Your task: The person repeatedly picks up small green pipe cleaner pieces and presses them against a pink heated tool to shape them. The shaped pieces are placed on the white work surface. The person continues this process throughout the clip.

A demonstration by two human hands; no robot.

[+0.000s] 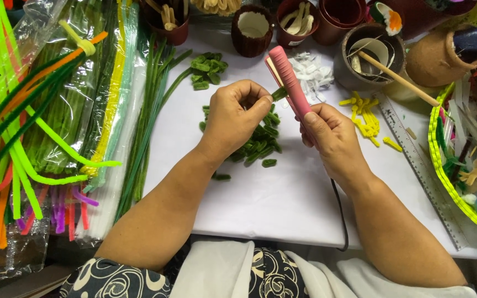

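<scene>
The left hand has its thumb and forefinger pressed together on a short dark-green fuzzy pipe-cleaner piece, pinching one end while the other end meets the plates of a slim pink flat heating iron. The right hand is wrapped around the lower handle of that iron, fingers curled tight, thumb lying along its side; a black cord runs from the handle down over the white tabletop.

Just under the hands lies a loose heap of cut green fuzzy pieces, and a smaller cluster of flattened green pieces sits farther up the table. To the right of the iron are small white cut scraps and a scatter of short yellow fuzzy pieces, with a clear plastic ruler beside them.

Along the far edge stand several round pots: a dark brown cup with a white lining, a maroon cup holding pale wooden sticks, and a grey round tub with curled strips inside and a wooden dowel leaning out of it. At the right, a neon-yellow woven basket holds scissors with blue handles and mixed craft bits. At the left lie clear bags of long pipe cleaners in green, orange, yellow and purple.
</scene>
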